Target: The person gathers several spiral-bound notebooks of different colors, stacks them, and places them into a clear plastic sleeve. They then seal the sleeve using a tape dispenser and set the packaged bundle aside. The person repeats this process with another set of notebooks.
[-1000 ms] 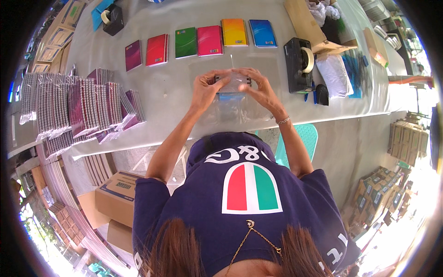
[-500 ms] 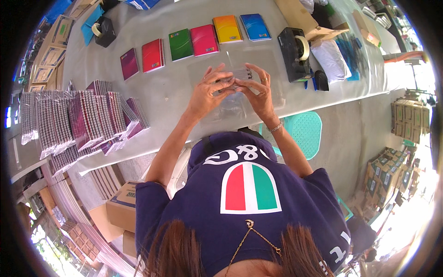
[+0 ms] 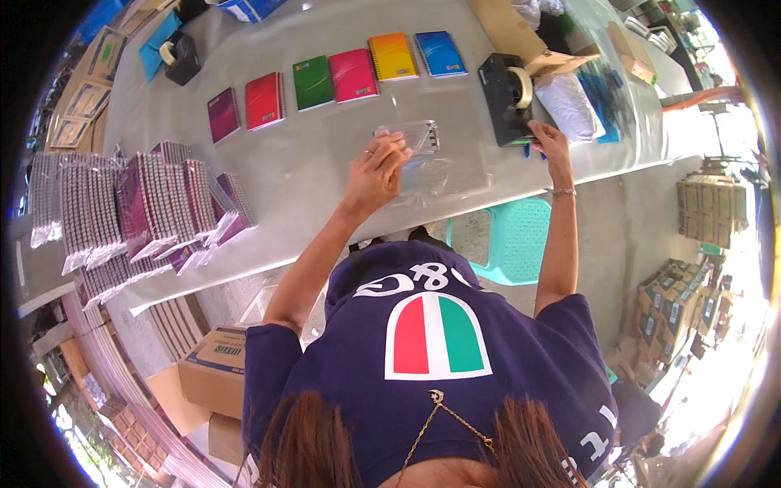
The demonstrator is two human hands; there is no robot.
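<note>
My left hand [image 3: 377,175] has its fingers closed on the near left part of a clear plastic packet [image 3: 421,137] with dark marks along its right edge. The packet is held over the table; what lies inside it I cannot make out. My right hand [image 3: 554,151] is at the near end of a black tape dispenser [image 3: 501,102], thumb and fingers pinched together. Whatever those fingertips grip is too small to see. A pale roll of tape [image 3: 521,88] sits in the dispenser. Beyond my hands lie several notebooks, among them a pink one [image 3: 353,75] and a green one [image 3: 312,83].
Stacks of plastic-wrapped spiral notebooks [image 3: 154,203] fill the table's left end. A second tape dispenser [image 3: 181,58] stands at the far left. Right of the near dispenser lies a white plastic package [image 3: 568,107]. A turquoise stool [image 3: 521,242] stands below the table edge.
My right hand has let go of the clear packet and moved right to the tape dispenser. My left hand still holds the packet, with its fingers now drawn together.
</note>
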